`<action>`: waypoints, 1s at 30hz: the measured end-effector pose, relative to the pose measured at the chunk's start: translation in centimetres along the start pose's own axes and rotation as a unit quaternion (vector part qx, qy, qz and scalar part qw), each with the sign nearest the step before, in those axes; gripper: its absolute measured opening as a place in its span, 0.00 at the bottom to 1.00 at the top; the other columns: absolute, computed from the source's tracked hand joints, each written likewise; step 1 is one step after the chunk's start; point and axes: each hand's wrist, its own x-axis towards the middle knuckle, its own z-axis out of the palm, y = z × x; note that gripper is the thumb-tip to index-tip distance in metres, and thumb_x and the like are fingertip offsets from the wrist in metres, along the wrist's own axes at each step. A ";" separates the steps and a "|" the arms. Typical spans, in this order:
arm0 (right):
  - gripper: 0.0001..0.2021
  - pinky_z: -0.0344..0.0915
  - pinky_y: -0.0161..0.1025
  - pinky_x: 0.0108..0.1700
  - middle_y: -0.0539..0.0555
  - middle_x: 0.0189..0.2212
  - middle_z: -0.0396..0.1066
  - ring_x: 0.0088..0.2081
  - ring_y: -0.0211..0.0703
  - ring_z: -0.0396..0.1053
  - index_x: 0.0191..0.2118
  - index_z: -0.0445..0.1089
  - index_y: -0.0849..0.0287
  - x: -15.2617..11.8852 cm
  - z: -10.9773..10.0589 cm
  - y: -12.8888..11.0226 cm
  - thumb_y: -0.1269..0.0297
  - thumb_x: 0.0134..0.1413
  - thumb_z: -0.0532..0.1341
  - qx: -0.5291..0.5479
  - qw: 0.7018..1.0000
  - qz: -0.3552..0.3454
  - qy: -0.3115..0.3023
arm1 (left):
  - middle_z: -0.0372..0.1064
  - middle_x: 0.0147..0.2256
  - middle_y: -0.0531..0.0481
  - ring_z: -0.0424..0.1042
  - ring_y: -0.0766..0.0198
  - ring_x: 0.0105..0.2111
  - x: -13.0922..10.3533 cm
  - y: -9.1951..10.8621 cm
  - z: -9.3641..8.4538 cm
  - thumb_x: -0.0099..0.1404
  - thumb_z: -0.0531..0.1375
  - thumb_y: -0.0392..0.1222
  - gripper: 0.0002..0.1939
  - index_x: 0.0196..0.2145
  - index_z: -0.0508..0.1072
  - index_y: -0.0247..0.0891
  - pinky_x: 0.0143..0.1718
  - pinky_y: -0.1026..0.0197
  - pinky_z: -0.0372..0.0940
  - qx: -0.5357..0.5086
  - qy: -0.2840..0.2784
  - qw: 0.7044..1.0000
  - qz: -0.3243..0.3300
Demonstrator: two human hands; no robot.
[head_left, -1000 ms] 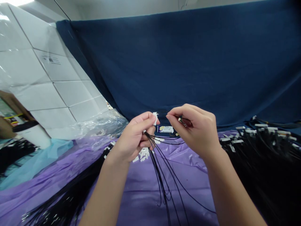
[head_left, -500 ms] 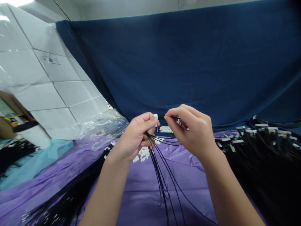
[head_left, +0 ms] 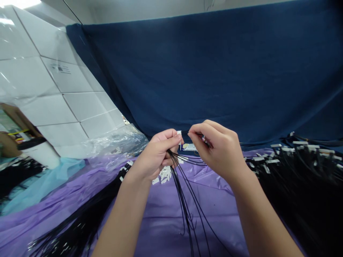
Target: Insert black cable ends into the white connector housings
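Between thumb and forefinger, my left hand (head_left: 158,153) pinches a small white connector (head_left: 179,137). Several thin black wires (head_left: 180,187) pass through the same hand, fanning downward and off to the right. My right hand (head_left: 218,146) is closed in a pinch on a black wire (head_left: 185,133) just right of the connector; whether its end sits inside the connector I cannot tell. Below my left hand, a heap of loose white connectors (head_left: 165,174) lies on the purple sheet (head_left: 160,207).
Bundles of black wires with white ends lie at right (head_left: 302,185) and left (head_left: 88,210). White boxes (head_left: 50,78) under clear plastic stand at left, near a white container (head_left: 44,153). A dark blue cloth (head_left: 209,71) hangs behind. A small packet (head_left: 190,147) lies beyond my hands.
Both hands keep their grips and nearly the same positions. The whole view has shifted slightly, and the wire between my hands looks little changed.
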 end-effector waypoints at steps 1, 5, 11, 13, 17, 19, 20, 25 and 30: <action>0.07 0.56 0.33 0.29 0.48 0.25 0.63 0.25 0.32 0.57 0.33 0.70 0.61 0.0 0.0 0.0 0.68 0.60 0.55 0.000 1.000 0.000 -0.002 | 0.47 0.16 0.62 0.44 0.79 0.10 0.0 0.0 0.0 0.63 0.58 0.43 0.10 0.28 0.63 0.36 0.15 0.70 0.52 -0.001 0.002 1.000 -0.001; 0.08 0.57 0.33 0.30 0.48 0.25 0.64 0.25 0.32 0.59 0.34 0.71 0.60 0.0 0.3 0.1 0.68 0.60 0.55 -0.003 1.000 0.013 -0.013 | 0.46 0.16 0.62 0.43 0.79 0.11 -0.1 0.0 0.2 0.63 0.57 0.45 0.10 0.28 0.63 0.36 0.14 0.70 0.52 -0.002 0.017 1.000 -0.008; 0.07 0.58 0.33 0.30 0.48 0.28 0.68 0.26 0.33 0.61 0.36 0.71 0.58 -0.1 0.1 0.7 0.65 0.61 0.56 -0.011 0.998 0.034 -0.045 | 0.48 0.18 0.61 0.45 0.80 0.11 0.2 -0.2 0.5 0.64 0.56 0.47 0.11 0.30 0.65 0.36 0.13 0.72 0.53 -0.004 0.042 0.998 -0.039; 0.06 0.59 0.34 0.31 0.49 0.31 0.69 0.28 0.34 0.62 0.37 0.71 0.58 0.0 0.0 1.0 0.66 0.60 0.56 -0.003 0.998 0.038 -0.053 | 0.49 0.19 0.61 0.46 0.80 0.11 0.4 -0.4 0.4 0.64 0.57 0.47 0.11 0.30 0.65 0.36 0.12 0.73 0.51 -0.006 0.053 0.998 -0.043; 0.07 0.62 0.36 0.37 0.52 0.36 0.71 0.35 0.39 0.67 0.40 0.71 0.59 0.1 -0.2 1.5 0.71 0.58 0.57 0.025 0.998 0.019 -0.056 | 0.50 0.19 0.60 0.46 0.80 0.11 0.8 -0.7 0.0 0.63 0.57 0.46 0.11 0.30 0.64 0.36 0.11 0.73 0.48 -0.017 0.074 0.996 -0.043; 0.08 0.63 0.39 0.42 0.54 0.39 0.71 0.40 0.42 0.67 0.41 0.70 0.60 0.3 -0.4 1.6 0.73 0.56 0.58 0.032 0.998 0.004 -0.048 | 0.51 0.20 0.60 0.46 0.81 0.11 1.0 -0.7 -0.2 0.63 0.58 0.45 0.11 0.30 0.64 0.36 0.11 0.73 0.49 -0.021 0.092 0.995 -0.040; 0.08 0.62 0.40 0.44 0.54 0.40 0.71 0.41 0.43 0.67 0.41 0.70 0.60 0.3 -0.5 1.6 0.73 0.56 0.58 0.034 0.998 0.001 -0.045 | 0.52 0.20 0.60 0.46 0.81 0.11 1.0 -0.6 -0.2 0.63 0.57 0.45 0.10 0.30 0.64 0.36 0.12 0.73 0.49 -0.022 0.103 0.994 -0.040; 0.05 0.61 0.34 0.35 0.50 0.32 0.71 0.32 0.36 0.66 0.34 0.71 0.59 0.4 -1.6 0.3 0.73 0.55 0.58 0.108 0.986 0.036 -0.119 | 0.49 0.18 0.61 0.46 0.79 0.10 1.2 -0.7 -0.3 0.64 0.56 0.43 0.08 0.30 0.63 0.37 0.15 0.69 0.57 -0.040 0.143 0.988 -0.048; 0.07 0.55 0.31 0.25 0.46 0.23 0.69 0.23 0.31 0.61 0.29 0.71 0.58 0.0 -1.5 -1.0 0.72 0.55 0.57 0.179 0.944 0.084 -0.263 | 0.48 0.18 0.61 0.47 0.79 0.11 1.5 -0.9 -0.4 0.64 0.56 0.41 0.08 0.30 0.63 0.36 0.14 0.71 0.52 -0.059 0.157 0.985 -0.031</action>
